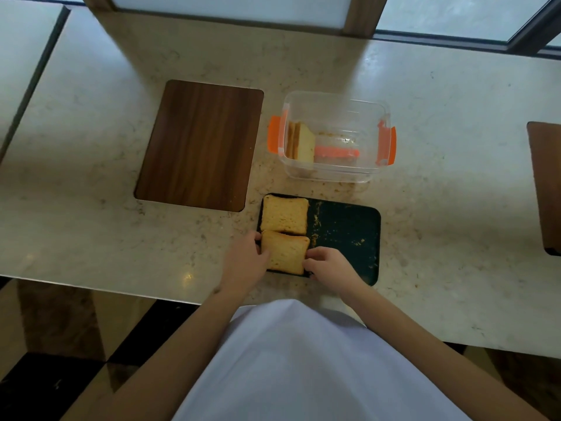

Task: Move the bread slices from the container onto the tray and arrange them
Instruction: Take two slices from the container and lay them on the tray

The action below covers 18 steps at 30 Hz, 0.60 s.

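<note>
A dark green tray (349,235) lies on the marble counter near its front edge, dusted with crumbs. Two bread slices rest flat on its left half: a far slice (284,214) and a near slice (285,252), their edges touching. My left hand (247,262) grips the near slice's left edge and my right hand (329,264) pinches its right edge. Behind the tray stands a clear container (334,171) with orange latches. A few bread slices (300,142) stand upright against its left wall.
A dark wooden panel (198,145) is set into the counter to the left of the container. Another wooden panel (546,186) shows at the right edge. Crumbs lie scattered around the container and tray. The counter's front edge (121,288) runs just before my hands.
</note>
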Available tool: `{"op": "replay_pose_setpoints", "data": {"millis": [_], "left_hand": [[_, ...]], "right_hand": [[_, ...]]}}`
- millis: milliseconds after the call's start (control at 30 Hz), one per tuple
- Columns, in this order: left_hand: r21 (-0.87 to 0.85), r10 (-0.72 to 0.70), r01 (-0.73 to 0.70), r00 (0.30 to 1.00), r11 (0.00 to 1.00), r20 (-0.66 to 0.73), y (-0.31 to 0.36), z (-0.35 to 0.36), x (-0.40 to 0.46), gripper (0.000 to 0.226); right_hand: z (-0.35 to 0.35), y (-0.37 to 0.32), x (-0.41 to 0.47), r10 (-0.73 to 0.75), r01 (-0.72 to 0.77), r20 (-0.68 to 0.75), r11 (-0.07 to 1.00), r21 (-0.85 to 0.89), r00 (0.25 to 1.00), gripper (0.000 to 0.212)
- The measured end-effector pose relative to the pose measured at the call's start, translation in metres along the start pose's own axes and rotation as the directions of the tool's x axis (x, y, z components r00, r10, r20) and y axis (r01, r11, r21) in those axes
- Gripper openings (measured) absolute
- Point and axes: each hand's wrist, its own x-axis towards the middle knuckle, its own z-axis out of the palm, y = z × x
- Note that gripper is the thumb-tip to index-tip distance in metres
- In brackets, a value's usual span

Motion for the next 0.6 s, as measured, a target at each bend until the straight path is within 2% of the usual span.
{"op": "replay_pose_setpoints", "data": {"millis": [167,400,533,600], "left_hand": [[0.017,0.01,-0.011,0.999,1.0,0.052,0.001,-0.003,0.0,0.013],[0.059,-0.024,0.015,0.986,0.998,0.164,0.004,0.0,0.004,0.022],[0.156,-0.046,0.017,0.981,0.988,0.189,0.008,0.0,0.005,0.025],[0.272,-0.055,-0.002,0.978,0.962,0.202,0.014,-0.003,0.003,0.026]], "right_hand": [[0.006,-0.005,0.004,0.007,-0.007,0.009,1.0,-0.015,1.0,0.049],[0.005,-0.005,0.008,0.036,-0.035,0.015,0.997,-0.064,0.999,0.055],[0.004,-0.006,0.008,0.037,-0.035,0.016,0.996,-0.078,0.999,0.054],[0.004,-0.007,0.007,0.054,-0.05,0.028,0.99,-0.129,0.998,0.045]]}}
